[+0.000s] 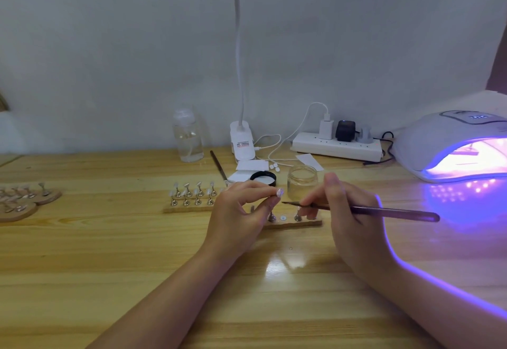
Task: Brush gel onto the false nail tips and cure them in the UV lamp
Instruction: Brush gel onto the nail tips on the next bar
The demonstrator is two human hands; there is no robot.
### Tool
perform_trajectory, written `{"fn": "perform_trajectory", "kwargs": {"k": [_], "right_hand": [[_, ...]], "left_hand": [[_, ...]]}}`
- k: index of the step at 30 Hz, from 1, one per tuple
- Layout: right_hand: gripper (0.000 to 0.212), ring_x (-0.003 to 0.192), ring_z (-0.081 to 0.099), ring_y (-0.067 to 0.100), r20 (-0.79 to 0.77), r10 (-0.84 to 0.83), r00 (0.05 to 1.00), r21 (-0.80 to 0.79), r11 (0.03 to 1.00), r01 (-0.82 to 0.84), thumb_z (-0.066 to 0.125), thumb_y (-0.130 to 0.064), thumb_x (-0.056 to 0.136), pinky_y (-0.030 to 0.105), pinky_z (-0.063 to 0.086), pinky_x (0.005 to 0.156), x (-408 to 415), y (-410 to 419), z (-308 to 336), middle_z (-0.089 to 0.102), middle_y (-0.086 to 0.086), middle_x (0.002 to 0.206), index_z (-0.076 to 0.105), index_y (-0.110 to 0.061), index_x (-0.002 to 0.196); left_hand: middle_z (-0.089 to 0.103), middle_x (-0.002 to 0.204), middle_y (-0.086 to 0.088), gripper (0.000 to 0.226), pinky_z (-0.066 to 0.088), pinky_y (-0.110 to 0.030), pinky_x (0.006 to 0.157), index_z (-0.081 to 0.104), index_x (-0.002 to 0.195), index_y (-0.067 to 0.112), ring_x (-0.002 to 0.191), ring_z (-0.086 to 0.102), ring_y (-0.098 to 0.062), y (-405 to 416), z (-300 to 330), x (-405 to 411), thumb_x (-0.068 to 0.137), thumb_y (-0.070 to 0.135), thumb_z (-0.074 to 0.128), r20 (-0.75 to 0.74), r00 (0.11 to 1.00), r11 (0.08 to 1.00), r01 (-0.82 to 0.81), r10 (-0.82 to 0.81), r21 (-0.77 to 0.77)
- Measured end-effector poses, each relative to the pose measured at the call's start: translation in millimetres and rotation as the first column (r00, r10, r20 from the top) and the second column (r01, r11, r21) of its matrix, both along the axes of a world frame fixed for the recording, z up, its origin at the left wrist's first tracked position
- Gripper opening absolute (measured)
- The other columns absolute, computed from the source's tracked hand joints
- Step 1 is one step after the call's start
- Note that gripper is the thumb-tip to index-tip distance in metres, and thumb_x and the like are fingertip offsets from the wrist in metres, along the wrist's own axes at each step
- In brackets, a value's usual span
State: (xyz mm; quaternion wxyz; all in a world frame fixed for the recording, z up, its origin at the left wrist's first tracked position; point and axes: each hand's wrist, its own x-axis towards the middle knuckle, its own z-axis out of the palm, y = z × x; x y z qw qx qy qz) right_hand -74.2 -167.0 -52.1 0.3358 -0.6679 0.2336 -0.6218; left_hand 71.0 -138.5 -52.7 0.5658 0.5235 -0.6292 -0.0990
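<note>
Stage: gel brushing under way | nail tip [279, 192] pinched in left hand [241, 211] | brush [365, 209] gripped by right hand [348, 211], bristles just beside tip | rack of tips [192, 193] judged outstanding | UV lamp [452, 145] lit

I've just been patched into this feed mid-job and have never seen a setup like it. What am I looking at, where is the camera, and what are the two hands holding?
This is one picture from a camera worn on the person's head, looking down at a wooden table. There is no machine, just two bare hands. The left hand pinches a small stand with a false nail tip on top. The right hand holds a thin brush, its point aimed at that tip without clearly touching it. Under the hands lies a wooden strip with metal stands; a second strip with more tips sits behind on the left. Behind are an open glass jar, its black lid, a clear bottle and a desk lamp. On the right, the UV lamp glows purple.
</note>
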Motion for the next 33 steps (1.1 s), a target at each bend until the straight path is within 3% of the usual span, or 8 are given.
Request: {"fn": "perform_trajectory", "kwargs": {"k": [3,8,11,15,18,23,26,33], "right_hand": [[0.037,0.062,0.061,0.007,-0.072,-0.017,0.997,-0.022,1.000,0.015,0.038,-0.040,0.086,0.019,0.048,0.062,0.0,-0.7,0.2,0.066,-0.001,0.066,0.064,-0.022,0.068],[0.039,0.055,0.060,0.009,0.010,0.016,1.000,0.006,1.000,-0.016,0.039,-0.042,0.085,0.019,0.048,0.059,0.1,1.7,0.5,0.065,0.002,0.060,0.064,-0.020,0.064],[0.036,0.066,0.063,0.007,-0.091,-0.018,0.996,-0.011,1.000,0.017,0.043,-0.039,0.087,0.019,0.049,0.066,-1.3,0.3,0.5,0.067,-0.001,0.070,0.065,-0.018,0.069],[0.040,0.057,0.060,0.006,-0.067,-0.007,0.998,-0.040,0.999,0.005,0.039,-0.040,0.087,0.020,0.049,0.061,-0.9,2.3,1.1,0.062,-0.003,0.057,0.064,-0.018,0.064],[0.040,0.066,0.062,0.007,-0.147,-0.076,0.986,-0.131,0.990,0.057,0.035,-0.035,0.090,0.024,0.051,0.064,-1.9,0.9,1.1,0.064,-0.005,0.066,0.064,-0.017,0.070],[0.043,0.053,0.060,0.003,-0.091,-0.045,0.995,-0.071,0.997,0.039,0.038,-0.040,0.088,0.018,0.048,0.057,-1.8,2.0,-0.4,0.061,-0.008,0.052,0.063,-0.020,0.060],[0.038,0.064,0.062,0.003,-0.149,-0.093,0.985,-0.165,0.984,0.068,0.036,-0.033,0.091,0.021,0.051,0.063,-2.3,-0.4,0.6,0.063,-0.009,0.064,0.063,-0.018,0.069],[0.040,0.053,0.060,0.007,-0.014,-0.029,0.999,-0.027,0.999,0.029,0.039,-0.040,0.087,0.018,0.048,0.055,-1.7,0.7,-1.8,0.064,-0.002,0.058,0.063,-0.021,0.061]], "left_hand": [[0.065,0.078,0.013,0.013,0.044,-0.033,0.083,0.075,0.086,0.016,0.083,0.061,-0.011,-0.4,-0.7,0.7,0.076,0.008,0.071,0.018,1.000,1.000,-0.003,0.003,0.007],[0.064,0.079,0.015,0.014,0.044,-0.043,0.086,0.074,0.087,0.018,0.083,0.059,-0.010,0.8,-0.4,0.5,0.077,0.009,0.070,0.020,1.000,1.000,-0.011,0.011,0.005],[0.064,0.080,0.015,0.018,0.044,-0.045,0.087,0.073,0.087,0.022,0.085,0.059,-0.009,0.9,0.2,-0.2,0.076,0.008,0.071,0.008,1.000,1.000,-0.011,0.011,0.011],[0.064,0.080,0.014,0.022,0.043,-0.048,0.087,0.072,0.090,0.023,0.085,0.059,-0.012,2.0,2.3,-1.6,0.075,0.007,0.072,0.011,1.000,1.000,-0.002,0.002,0.007],[0.064,0.080,0.011,0.018,0.043,-0.047,0.087,0.074,0.086,0.020,0.084,0.060,-0.012,1.6,2.0,-1.6,0.075,0.007,0.072,-0.002,1.000,1.000,-0.003,0.003,0.013],[0.065,0.080,0.009,0.017,0.043,-0.049,0.088,0.074,0.084,0.021,0.085,0.061,-0.012,2.4,2.4,-2.1,0.074,0.007,0.072,-0.007,1.000,1.000,-0.004,0.004,0.019],[0.065,0.080,0.010,0.019,0.047,-0.040,0.084,0.072,0.082,0.022,0.082,0.061,-0.009,1.5,1.9,-0.8,0.074,0.005,0.073,-0.004,1.000,1.000,0.002,-0.001,0.009],[0.062,0.081,0.005,0.016,0.036,-0.008,0.073,0.071,0.073,0.020,0.081,0.055,-0.002,0.9,0.7,1.5,0.070,0.005,0.075,-0.016,1.000,0.999,0.007,-0.007,-0.034]]}}
